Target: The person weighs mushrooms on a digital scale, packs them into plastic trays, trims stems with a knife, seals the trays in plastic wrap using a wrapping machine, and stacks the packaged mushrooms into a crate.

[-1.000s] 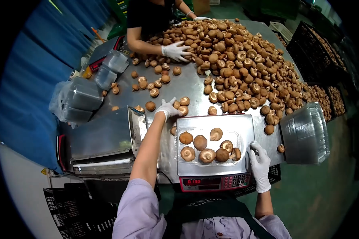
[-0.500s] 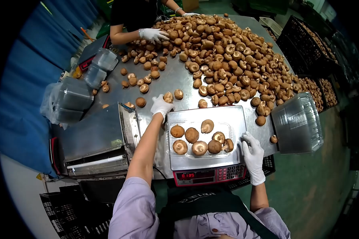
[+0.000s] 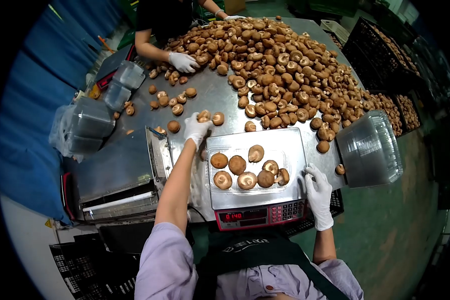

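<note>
My left hand (image 3: 197,128), in a white glove, is closed on a mushroom (image 3: 204,116) just beyond the scale's far left corner; its palm side is hidden. Another mushroom (image 3: 218,118) lies right beside it. My gloved right hand (image 3: 319,196) rests at the right edge of the scale (image 3: 295,150), fingers loosely apart, nothing visible in it. On the scale's metal plate sits a clear plastic tray (image 3: 235,153) holding several brown mushrooms (image 3: 237,164), some stem up. The red display (image 3: 233,216) reads 0.140.
A large mushroom pile (image 3: 285,75) covers the table's far side. A co-worker's gloved hand (image 3: 183,62) touches it. Clear containers are stacked at right (image 3: 369,150) and left (image 3: 91,125). A metal machine (image 3: 110,165) stands at left, black crates (image 3: 377,55) at far right.
My left hand has closed around a mushroom beside the scale. The display rose from 0.130 to 0.140. The co-worker's hand moved left and down along the pile. The whole view has shifted.
</note>
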Demonstrator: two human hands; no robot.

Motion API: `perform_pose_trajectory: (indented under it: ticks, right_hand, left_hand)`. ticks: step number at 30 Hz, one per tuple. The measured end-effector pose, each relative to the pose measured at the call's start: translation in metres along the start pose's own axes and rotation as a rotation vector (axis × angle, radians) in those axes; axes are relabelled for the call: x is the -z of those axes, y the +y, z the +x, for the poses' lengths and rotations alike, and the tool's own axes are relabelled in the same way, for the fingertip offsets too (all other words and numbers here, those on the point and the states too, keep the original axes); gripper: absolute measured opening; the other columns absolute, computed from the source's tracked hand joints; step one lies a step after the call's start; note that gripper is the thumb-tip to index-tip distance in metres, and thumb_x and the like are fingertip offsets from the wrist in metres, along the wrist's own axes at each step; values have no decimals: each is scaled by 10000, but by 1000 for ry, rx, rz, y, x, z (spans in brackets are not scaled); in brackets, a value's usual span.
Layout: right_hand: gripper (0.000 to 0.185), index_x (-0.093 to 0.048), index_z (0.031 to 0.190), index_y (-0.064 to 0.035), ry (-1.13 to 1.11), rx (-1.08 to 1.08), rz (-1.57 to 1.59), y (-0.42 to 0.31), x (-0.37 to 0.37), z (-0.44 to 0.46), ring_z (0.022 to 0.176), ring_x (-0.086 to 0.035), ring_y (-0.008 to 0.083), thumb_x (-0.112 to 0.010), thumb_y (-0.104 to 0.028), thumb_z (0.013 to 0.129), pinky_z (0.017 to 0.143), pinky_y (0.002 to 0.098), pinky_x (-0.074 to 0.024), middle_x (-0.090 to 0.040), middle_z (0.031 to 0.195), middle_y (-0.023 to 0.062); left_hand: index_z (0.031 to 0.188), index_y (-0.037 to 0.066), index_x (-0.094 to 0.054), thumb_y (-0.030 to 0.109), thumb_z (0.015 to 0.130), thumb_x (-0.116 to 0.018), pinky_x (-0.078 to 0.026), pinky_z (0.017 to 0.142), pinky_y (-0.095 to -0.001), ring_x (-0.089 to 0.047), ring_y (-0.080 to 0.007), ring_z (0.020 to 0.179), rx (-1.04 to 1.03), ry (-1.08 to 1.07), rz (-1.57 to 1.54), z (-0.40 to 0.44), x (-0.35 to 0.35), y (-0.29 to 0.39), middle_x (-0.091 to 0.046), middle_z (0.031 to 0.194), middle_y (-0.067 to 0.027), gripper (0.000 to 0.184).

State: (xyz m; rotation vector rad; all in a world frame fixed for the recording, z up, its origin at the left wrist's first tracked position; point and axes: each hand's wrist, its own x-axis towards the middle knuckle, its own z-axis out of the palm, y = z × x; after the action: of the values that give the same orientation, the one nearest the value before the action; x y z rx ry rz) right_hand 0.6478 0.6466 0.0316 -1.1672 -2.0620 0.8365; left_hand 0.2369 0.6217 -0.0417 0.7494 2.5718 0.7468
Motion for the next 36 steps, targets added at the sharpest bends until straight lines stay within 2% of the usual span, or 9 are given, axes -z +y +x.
perform_pose_trajectory:
  ticks: [5,7,9,12,14,21,25,28,36]
  right_hand:
    - [197,-615,1015,15,19,-33,97,-2,-1,3,1042,-594,311,-589,-52,832,904,351,-455,-617,1109,211]
    - [199,-615,1015,15,20,-25,100,-7,-3,5,1044,-589,308,-591,-57,831,901,349,-457,-615,1116,207]
    - [211,-616,1018,12,13,19,82,-10,-7,8,1049,-577,305,-601,-82,829,899,348,-459,-611,1130,194]
    - [218,-618,1018,7,15,48,153,-8,-21,13,1047,-579,311,-609,-98,826,906,356,-456,-616,1118,191]
    - [278,-616,1054,-7,-14,42,161,-19,-26,20,1082,-558,320,-641,-149,816,914,359,-454,-593,1158,202]
    - [478,-557,1198,-28,-124,295,22,-29,-51,29,1155,-502,336,-686,-255,798,983,385,-405,-523,1250,226]
    - [472,-559,1193,-31,-120,268,74,-27,-51,31,1153,-505,336,-686,-266,803,977,381,-412,-530,1241,225]
    - [459,-565,1177,-21,-124,269,89,-27,-50,35,1141,-515,336,-688,-260,805,963,375,-427,-544,1219,221]
    - [421,-581,1143,-7,-154,249,148,-37,-54,44,1095,-549,311,-689,-233,804,921,354,-460,-572,1170,206]
  left_hand:
    - [1142,88,-561,291,661,-754,-414,955,-380,-491,-325,1125,-297,172,-254,-42,51,30,-488,1189,-176,557]
    - [1134,106,-581,283,658,-767,-409,967,-389,-505,-272,1116,-559,105,-280,-82,67,52,-488,1220,-155,541]
    - [1162,172,-565,285,664,-759,-365,1043,-451,-429,-329,1233,-601,-102,-192,-130,73,78,-405,1322,-156,547]
    - [1216,178,-547,321,685,-732,-544,816,-370,-568,-326,1078,-833,-159,116,-173,47,87,-399,1379,-141,580]
    - [1278,196,-504,374,705,-702,-548,744,-372,-602,-324,992,-881,-179,523,-193,23,90,-401,1377,-139,632]
    - [1382,206,-392,585,630,-711,-514,820,-366,-585,-294,1029,-886,-266,414,-186,52,92,-412,1395,-110,901]
    - [1380,176,-406,609,728,-628,-448,932,-339,-543,-291,1143,-809,-336,149,-167,64,76,-487,1338,-127,813]
    - [1358,175,-439,399,810,-612,-454,915,-342,-594,-270,1047,-634,-397,42,-146,63,65,-574,1225,-129,617]
    - [1152,86,-594,366,731,-715,-487,821,-331,-628,-251,885,-579,-387,47,-116,40,60,-643,1036,-125,520]
